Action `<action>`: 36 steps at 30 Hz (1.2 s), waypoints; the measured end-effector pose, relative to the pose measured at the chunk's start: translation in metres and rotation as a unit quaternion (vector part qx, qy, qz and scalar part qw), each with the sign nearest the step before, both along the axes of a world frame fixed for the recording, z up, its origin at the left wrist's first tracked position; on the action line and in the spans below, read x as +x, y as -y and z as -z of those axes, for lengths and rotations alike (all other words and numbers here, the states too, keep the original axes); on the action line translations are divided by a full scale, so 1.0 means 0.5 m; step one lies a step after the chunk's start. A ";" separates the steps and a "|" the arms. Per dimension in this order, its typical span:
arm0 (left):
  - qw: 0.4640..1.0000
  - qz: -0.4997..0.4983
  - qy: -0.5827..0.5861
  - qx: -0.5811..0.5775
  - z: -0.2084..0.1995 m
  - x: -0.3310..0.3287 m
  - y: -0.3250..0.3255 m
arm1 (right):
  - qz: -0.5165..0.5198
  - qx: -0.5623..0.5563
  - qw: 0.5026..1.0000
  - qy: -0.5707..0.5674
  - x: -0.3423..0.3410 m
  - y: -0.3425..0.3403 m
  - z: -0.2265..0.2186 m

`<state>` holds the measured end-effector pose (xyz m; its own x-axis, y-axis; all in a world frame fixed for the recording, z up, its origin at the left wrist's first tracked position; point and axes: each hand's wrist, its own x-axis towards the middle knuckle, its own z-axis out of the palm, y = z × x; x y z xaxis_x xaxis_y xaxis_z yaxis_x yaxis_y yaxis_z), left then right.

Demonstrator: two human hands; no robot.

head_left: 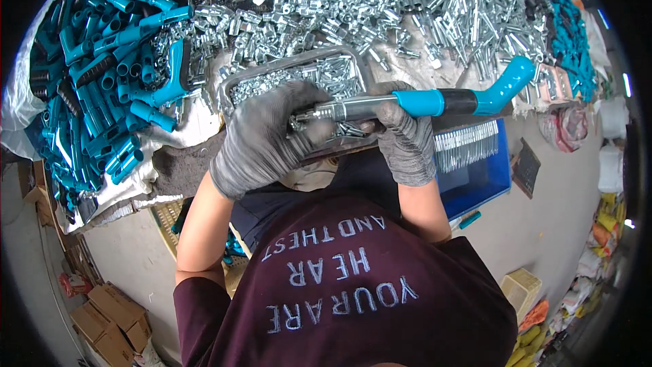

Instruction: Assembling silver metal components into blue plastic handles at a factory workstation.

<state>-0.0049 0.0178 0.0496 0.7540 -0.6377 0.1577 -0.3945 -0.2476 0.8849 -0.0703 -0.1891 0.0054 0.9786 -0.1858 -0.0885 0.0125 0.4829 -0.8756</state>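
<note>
A tool with a metal barrel and a bent teal handle (506,88) lies level across my two hands, its handle pointing right. A black band separates the teal sleeve from the handle's bend. My right hand (407,143), in a grey knit glove, is closed round the barrel beside the teal sleeve. At the barrel's left end, the fingers of my gloved left hand (265,136) curl about the metal tip; they are slightly blurred and partly hide it. Just beyond both hands sits a grey tray (295,64) holding small metal parts.
Teal plastic handles (129,47) pile up on the table's left. Loose metal fittings (299,7) and metal rods (468,13) heap at the back. Below the table's right side, a blue crate (485,177) holds rows of metal pieces. Cardboard boxes (112,323) stand on the floor at left.
</note>
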 end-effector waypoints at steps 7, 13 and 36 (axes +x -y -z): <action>0.929 0.045 -0.341 0.139 -0.012 0.029 -0.005 | 0.004 -0.035 0.999 0.006 0.002 -0.003 0.014; 0.995 -0.040 -0.086 0.015 0.023 0.000 -0.010 | 0.006 -0.035 0.999 0.012 0.004 -0.005 0.021; 0.984 0.101 -0.089 0.120 0.031 -0.033 0.006 | -0.027 -0.093 0.995 0.015 -0.019 -0.007 0.014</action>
